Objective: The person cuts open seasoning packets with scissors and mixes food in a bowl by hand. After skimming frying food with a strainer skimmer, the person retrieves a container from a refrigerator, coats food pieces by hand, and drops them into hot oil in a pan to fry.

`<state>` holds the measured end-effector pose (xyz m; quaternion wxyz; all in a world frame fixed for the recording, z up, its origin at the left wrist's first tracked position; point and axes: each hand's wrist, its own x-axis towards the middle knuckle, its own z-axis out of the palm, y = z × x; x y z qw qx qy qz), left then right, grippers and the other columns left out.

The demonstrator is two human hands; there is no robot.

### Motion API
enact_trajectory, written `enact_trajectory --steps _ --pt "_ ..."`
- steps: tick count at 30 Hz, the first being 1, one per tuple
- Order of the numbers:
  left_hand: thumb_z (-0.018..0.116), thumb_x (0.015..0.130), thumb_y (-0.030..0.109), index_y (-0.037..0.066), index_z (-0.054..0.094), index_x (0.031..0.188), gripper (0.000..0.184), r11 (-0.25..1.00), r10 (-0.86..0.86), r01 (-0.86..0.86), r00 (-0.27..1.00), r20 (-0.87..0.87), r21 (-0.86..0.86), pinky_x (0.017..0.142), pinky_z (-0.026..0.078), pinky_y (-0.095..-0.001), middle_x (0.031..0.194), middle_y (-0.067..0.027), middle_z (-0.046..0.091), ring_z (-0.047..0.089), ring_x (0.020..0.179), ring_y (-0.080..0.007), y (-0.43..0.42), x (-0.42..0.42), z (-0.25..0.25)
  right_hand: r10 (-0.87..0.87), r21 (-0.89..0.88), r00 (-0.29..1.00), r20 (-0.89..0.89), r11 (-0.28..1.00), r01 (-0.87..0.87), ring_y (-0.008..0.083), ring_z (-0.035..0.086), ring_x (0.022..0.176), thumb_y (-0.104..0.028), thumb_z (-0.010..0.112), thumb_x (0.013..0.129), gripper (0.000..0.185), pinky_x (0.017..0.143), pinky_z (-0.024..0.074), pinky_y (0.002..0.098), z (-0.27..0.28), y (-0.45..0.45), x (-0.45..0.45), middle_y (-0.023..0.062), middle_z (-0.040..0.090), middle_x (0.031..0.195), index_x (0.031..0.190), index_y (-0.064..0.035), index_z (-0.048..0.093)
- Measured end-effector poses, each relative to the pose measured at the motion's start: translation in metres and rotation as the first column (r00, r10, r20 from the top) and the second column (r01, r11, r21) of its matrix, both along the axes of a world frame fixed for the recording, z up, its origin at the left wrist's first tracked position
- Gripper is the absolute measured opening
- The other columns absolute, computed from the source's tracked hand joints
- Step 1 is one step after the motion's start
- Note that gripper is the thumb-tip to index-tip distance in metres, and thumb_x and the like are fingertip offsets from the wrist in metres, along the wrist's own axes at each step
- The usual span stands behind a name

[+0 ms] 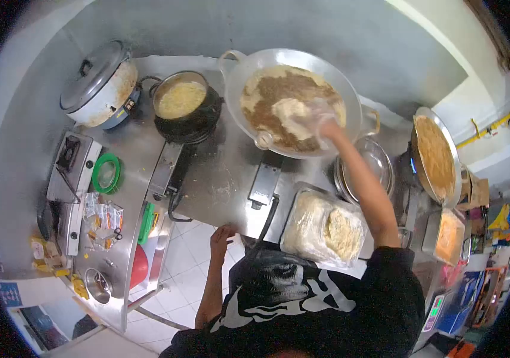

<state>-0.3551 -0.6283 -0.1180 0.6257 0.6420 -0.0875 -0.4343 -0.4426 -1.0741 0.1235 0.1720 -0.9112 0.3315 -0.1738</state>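
Note:
My right hand [322, 122], which seems to be in a thin clear glove, reaches over a large wok [234, 89] of bubbling brown oil. Right at its fingers is a pale, flour-coated piece of food [289, 110]. Motion smears the fingers, so I cannot tell whether they grip the piece or it lies in the oil. My left hand [222, 240] hangs by the front edge of the steel counter, its fingers loosely apart and holding nothing. Close to my body, a plastic-lined tray [303, 235] holds a floury coated mass [344, 232].
Left of the wok stand a dark pot [186, 122] of yellowish liquid and a large rice cooker [100, 89]. Metal lids [374, 161] lie beneath my right forearm. Another wok of oil [437, 155] and an orange-filled tray [446, 235] are at right. A burner control handle [267, 218] juts out in front.

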Motion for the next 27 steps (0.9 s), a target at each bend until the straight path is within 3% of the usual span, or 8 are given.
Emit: enact_trajectory --steps 6,11,13,17,19,21,23,27 --pt "0.058 0.092 0.033 0.008 0.062 0.111 0.032 0.93 0.348 -0.342 0.937 -0.022 0.138 0.061 0.048 -0.0263 0.09 -0.0051 0.067 0.061 0.076 -0.0123 0.134 0.005 -0.074 0.114 -0.055 0.917 -0.381 0.988 -0.146 0.0331 0.058 0.107 -0.059 0.064 0.074 0.066 0.092 0.0446 0.04 -0.035 -0.039 0.119 0.0211 0.063 0.11 0.102 -0.0003 0.067" --pt "0.061 0.09 0.032 0.007 0.06 0.11 0.032 0.791 0.612 -0.588 0.753 -0.242 0.17 0.048 0.045 -0.0234 0.086 -0.0069 0.066 0.061 0.068 -0.015 0.274 -0.022 -0.127 -0.011 -0.163 0.805 -0.593 0.981 -0.107 0.0299 0.062 0.101 -0.043 0.062 0.08 0.044 0.085 0.0487 0.0388 -0.027 -0.078 0.16 0.014 0.066 0.109 0.103 -0.0049 0.068" --pt "0.061 0.089 0.032 0.006 0.06 0.11 0.033 0.718 0.654 -0.613 0.757 -0.018 0.33 0.047 0.046 -0.0242 0.087 -0.0081 0.066 0.062 0.068 -0.0162 0.278 -0.031 -0.106 -0.098 -0.284 0.804 -0.587 0.954 -0.091 0.0295 0.062 0.102 -0.035 0.058 0.083 0.037 0.086 0.049 0.0383 -0.055 -0.112 0.165 0.0125 0.066 0.109 0.104 -0.006 0.068" --pt "0.061 0.089 0.032 0.005 0.059 0.11 0.034 0.678 0.655 -0.645 0.748 0.109 0.353 0.046 0.047 -0.0255 0.088 -0.0102 0.066 0.062 0.066 -0.0177 0.267 -0.032 -0.091 -0.263 -0.423 0.938 -0.228 0.894 0.148 0.0306 0.062 0.1 -0.026 0.059 0.081 0.028 0.086 0.0475 0.0404 -0.076 -0.154 0.162 0.0145 0.066 0.108 0.102 -0.0102 0.069" --pt "0.059 0.09 0.032 0.004 0.059 0.11 0.034 0.717 0.644 -0.642 0.759 0.095 0.271 0.052 0.048 -0.0259 0.089 -0.0097 0.067 0.063 0.071 -0.0166 0.245 -0.029 -0.083 -0.105 -0.196 0.989 -0.105 0.977 0.083 0.0303 0.061 0.1 -0.025 0.061 0.081 0.023 0.087 0.0464 0.0417 -0.061 -0.185 0.145 0.0144 0.066 0.106 0.1 -0.0123 0.068" --pt "0.058 0.091 0.033 0.004 0.061 0.109 0.034 0.791 0.52 -0.537 0.843 0.14 0.294 0.055 0.048 -0.0251 0.088 -0.009 0.066 0.062 0.073 -0.0154 0.213 -0.022 -0.072 -0.127 -0.286 0.976 -0.178 0.955 0.073 0.0302 0.06 0.1 -0.025 0.064 0.081 0.021 0.088 0.0456 0.0421 0.042 -0.124 0.102 0.0134 0.065 0.105 0.099 -0.0129 0.067" --pt "0.056 0.093 0.03 0.004 0.062 0.107 0.03 0.862 0.506 -0.504 0.862 -0.019 0.059 0.058 0.048 -0.025 0.087 -0.0073 0.066 0.062 0.074 -0.0143 0.18 -0.019 -0.066 0.026 -0.482 0.996 0.087 0.876 0.019 0.0307 0.06 0.099 -0.034 0.057 0.088 0.028 0.087 0.0457 0.0387 0.095 -0.059 0.033 0.0142 0.065 0.105 0.1 -0.0115 0.068" --pt "0.053 0.095 0.022 0.003 0.065 0.103 0.024 0.987 0.162 -0.161 0.985 0.067 -0.017 0.061 0.049 -0.0249 0.084 -0.005 0.066 0.061 0.075 -0.0118 0.088 -0.026 -0.03 -0.112 -0.268 0.914 0.389 0.936 0.229 0.03 0.064 0.091 -0.027 0.065 0.084 0.02 0.08 0.0481 0.0396 0.058 0.025 -0.104 0.0131 0.068 0.093 0.097 -0.012 0.068"
